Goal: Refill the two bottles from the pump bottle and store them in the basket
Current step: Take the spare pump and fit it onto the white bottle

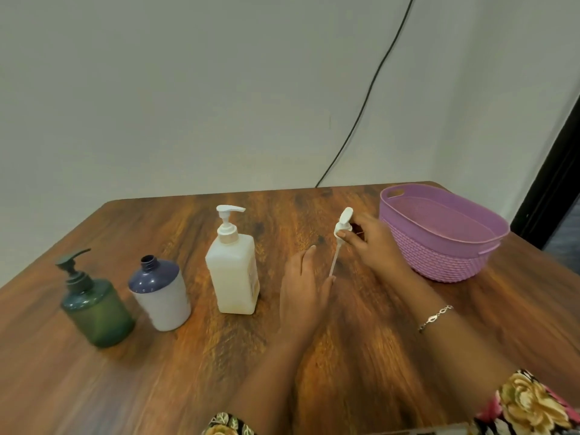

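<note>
Right hand [373,243] pinches a loose white pump head [343,222] at its collar, dip tube slanting down toward the left hand [303,287]. The tube end is at the left thumb tip; contact is unclear. Left hand lies flat on the table [188,372], fingers straight, holding nothing. Pump bottle [233,268] stands just left of the left hand, then the open-necked purple-topped bottle [160,293], then the green bottle [95,306] with its pump on. Purple basket [439,259] sits just right of the right hand.
</note>
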`<act>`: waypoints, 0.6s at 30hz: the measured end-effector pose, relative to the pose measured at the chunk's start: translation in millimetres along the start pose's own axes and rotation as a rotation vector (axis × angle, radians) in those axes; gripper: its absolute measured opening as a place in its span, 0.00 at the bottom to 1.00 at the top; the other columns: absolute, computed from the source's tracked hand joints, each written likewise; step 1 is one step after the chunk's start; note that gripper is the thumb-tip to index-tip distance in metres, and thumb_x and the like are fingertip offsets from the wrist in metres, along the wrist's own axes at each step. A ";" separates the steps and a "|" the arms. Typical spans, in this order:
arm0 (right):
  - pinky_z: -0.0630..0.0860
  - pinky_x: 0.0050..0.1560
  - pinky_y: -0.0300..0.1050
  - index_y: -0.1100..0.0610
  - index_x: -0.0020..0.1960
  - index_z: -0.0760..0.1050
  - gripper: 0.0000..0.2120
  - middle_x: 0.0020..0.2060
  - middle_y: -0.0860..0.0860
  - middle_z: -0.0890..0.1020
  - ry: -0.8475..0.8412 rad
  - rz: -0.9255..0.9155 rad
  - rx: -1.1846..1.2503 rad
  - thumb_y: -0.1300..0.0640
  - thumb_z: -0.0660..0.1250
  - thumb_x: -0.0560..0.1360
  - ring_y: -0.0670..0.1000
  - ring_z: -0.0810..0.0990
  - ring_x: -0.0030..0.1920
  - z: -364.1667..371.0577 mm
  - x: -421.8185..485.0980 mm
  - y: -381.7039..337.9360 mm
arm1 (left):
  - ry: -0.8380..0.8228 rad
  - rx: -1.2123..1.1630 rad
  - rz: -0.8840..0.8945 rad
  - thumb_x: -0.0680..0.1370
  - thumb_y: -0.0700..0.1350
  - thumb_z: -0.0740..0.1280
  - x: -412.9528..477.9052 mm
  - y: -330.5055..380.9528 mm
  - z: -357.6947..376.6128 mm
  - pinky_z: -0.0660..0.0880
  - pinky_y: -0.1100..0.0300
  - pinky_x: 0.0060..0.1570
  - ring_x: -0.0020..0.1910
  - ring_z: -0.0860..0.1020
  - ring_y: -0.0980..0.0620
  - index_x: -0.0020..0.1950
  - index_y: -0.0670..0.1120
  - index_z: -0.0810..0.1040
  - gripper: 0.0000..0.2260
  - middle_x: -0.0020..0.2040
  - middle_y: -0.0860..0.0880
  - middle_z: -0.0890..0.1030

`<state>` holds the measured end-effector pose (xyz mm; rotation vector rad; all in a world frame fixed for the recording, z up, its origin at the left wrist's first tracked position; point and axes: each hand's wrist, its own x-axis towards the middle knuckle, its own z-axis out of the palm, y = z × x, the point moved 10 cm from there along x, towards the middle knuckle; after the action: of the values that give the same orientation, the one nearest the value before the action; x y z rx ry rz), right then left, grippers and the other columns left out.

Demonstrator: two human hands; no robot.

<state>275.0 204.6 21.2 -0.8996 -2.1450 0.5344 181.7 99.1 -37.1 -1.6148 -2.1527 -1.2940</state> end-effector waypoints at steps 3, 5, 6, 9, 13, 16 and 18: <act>0.76 0.52 0.48 0.58 0.59 0.75 0.13 0.50 0.51 0.80 0.006 -0.014 0.063 0.57 0.66 0.75 0.51 0.79 0.51 -1.4 -10.0 -18.7 | 0.081 0.011 -0.031 0.73 0.48 0.71 -13.4 -7.0 -19.3 0.70 0.55 0.59 0.63 0.71 0.49 0.68 0.44 0.70 0.25 0.63 0.46 0.74; 0.77 0.52 0.50 0.58 0.57 0.76 0.12 0.48 0.49 0.80 0.002 -0.022 0.095 0.56 0.66 0.75 0.51 0.79 0.49 -0.3 -17.6 -31.9 | 0.189 0.024 -0.046 0.73 0.48 0.71 -25.5 -12.2 -38.7 0.71 0.53 0.58 0.61 0.72 0.48 0.65 0.45 0.73 0.21 0.61 0.46 0.75; 0.77 0.52 0.51 0.57 0.57 0.76 0.12 0.48 0.48 0.80 -0.003 -0.028 0.114 0.56 0.66 0.75 0.50 0.79 0.49 0.8 -21.1 -38.5 | 0.262 0.027 -0.059 0.73 0.47 0.70 -32.4 -15.6 -49.9 0.72 0.52 0.56 0.60 0.71 0.48 0.63 0.46 0.74 0.19 0.59 0.46 0.74; 0.78 0.51 0.54 0.56 0.56 0.77 0.11 0.47 0.49 0.81 -0.024 -0.057 0.178 0.56 0.66 0.75 0.50 0.80 0.48 5.3 -31.3 -63.6 | 0.454 -0.001 -0.119 0.74 0.50 0.63 -51.3 -33.4 -79.5 0.72 0.51 0.53 0.57 0.68 0.51 0.57 0.49 0.71 0.13 0.56 0.48 0.71; 0.74 0.45 0.31 0.54 0.51 0.76 0.06 0.42 0.45 0.79 -0.033 -0.121 0.222 0.59 0.67 0.75 0.40 0.78 0.43 17.5 -41.1 -102.9 | 0.542 -0.005 -0.199 0.73 0.50 0.62 -61.2 -62.2 -104.7 0.69 0.50 0.58 0.60 0.66 0.49 0.59 0.49 0.68 0.16 0.60 0.49 0.68; 0.70 0.40 0.26 0.55 0.50 0.76 0.05 0.40 0.43 0.78 -0.047 -0.165 0.260 0.60 0.67 0.74 0.39 0.76 0.41 30.6 -45.4 -131.9 | 0.533 -0.007 -0.254 0.74 0.52 0.60 -62.5 -82.0 -121.7 0.64 0.50 0.64 0.66 0.64 0.46 0.64 0.48 0.66 0.20 0.66 0.46 0.67; 0.71 0.40 0.28 0.57 0.50 0.77 0.05 0.41 0.46 0.80 -0.064 -0.193 0.276 0.59 0.67 0.74 0.42 0.77 0.42 42.4 -44.2 -148.8 | 0.541 0.014 -0.297 0.74 0.53 0.59 -62.5 -98.6 -135.1 0.59 0.51 0.67 0.70 0.61 0.46 0.68 0.47 0.62 0.24 0.70 0.43 0.65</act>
<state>199.7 68.7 63.4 -0.5252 -2.1203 0.7457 76.2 -44.8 -43.2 -0.8168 -2.0785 -1.5646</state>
